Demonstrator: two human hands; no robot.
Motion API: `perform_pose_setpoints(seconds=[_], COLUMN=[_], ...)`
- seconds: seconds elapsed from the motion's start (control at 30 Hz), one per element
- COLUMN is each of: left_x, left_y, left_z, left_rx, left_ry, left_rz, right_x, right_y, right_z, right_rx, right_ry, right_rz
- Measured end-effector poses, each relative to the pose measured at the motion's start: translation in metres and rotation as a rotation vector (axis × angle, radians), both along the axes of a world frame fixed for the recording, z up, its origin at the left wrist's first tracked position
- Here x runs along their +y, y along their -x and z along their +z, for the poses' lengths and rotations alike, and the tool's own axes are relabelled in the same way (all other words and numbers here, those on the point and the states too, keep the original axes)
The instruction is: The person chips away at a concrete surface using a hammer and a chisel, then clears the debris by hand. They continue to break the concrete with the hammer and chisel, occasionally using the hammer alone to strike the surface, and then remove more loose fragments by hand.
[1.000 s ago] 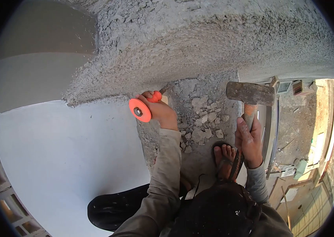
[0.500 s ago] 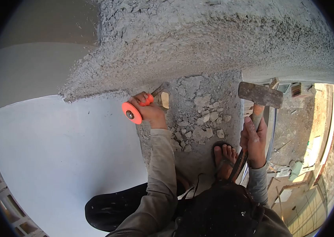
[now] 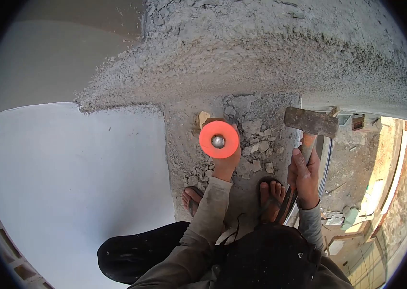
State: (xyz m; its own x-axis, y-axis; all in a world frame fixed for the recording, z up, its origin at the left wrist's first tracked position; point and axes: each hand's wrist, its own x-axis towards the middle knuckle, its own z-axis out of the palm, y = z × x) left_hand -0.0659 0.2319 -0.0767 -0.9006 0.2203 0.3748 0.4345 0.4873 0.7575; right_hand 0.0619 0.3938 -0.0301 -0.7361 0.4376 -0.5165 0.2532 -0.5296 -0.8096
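Observation:
My left hand (image 3: 228,161) is closed round a chisel (image 3: 219,139) with an orange round hand guard. Its steel striking end points up at me, and the guard hides the blade and most of my fingers. On the right, my right hand (image 3: 305,176) grips the handle of a sledgehammer (image 3: 311,122), its worn metal head raised above my fist. Broken chunks of mortar (image 3: 261,147) lie on the ledge beside the chisel. A pale yellowish piece (image 3: 204,118) sits just beyond the guard.
Rough grey plaster wall (image 3: 242,62) rises in front. A smooth white surface (image 3: 73,188) lies to the left. My sandalled feet (image 3: 271,197) stand on the narrow ledge. Past its right edge, a lower ground level (image 3: 352,168) shows boards and debris.
My left hand has brought the chisel rightward from beside the white surface's corner and turned it, so its striking end faces up. The hammer has shifted slightly left.

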Motion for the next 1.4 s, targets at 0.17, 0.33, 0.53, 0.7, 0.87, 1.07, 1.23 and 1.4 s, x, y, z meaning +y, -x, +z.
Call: perform_pose_setpoints(seconds=[0.17,0.33,0.53,0.7,0.87,1.07,1.23,1.4], left_x=[0.025,0.05,0.068,0.065,0.058,0.055,0.047,0.049], left_y=[0.016,0.027,0.043,0.045,0.053,0.064,0.057,0.063], left_z=[-0.002,-0.014,-0.019,-0.016,-0.016,-0.014,-0.017,-0.021], left_rx=[-0.136,-0.143,-0.136,-0.072,-0.09,-0.082,-0.048,-0.048], left_ry=[-0.084,-0.249,-0.431,-0.425,-0.458,-0.542,-0.426,-0.438], left_rz=[-0.168,-0.029,0.161,0.137,0.155,0.192,0.12,0.153], right_x=[0.003,0.015,0.025,0.014,0.011,0.0,0.004,0.003], right_y=[0.005,0.005,0.016,0.04,0.055,0.07,0.094,0.073], right_z=[0.019,0.037,0.057,0.098,0.113,0.091,0.052,0.064], right_rx=[0.023,0.016,0.174,0.4,0.532,0.561,0.222,0.334], right_ry=[0.009,-0.145,-0.521,-0.545,-0.592,-0.818,-1.078,-0.748], right_rz=[0.002,0.126,0.304,0.29,0.235,0.335,0.659,0.439])
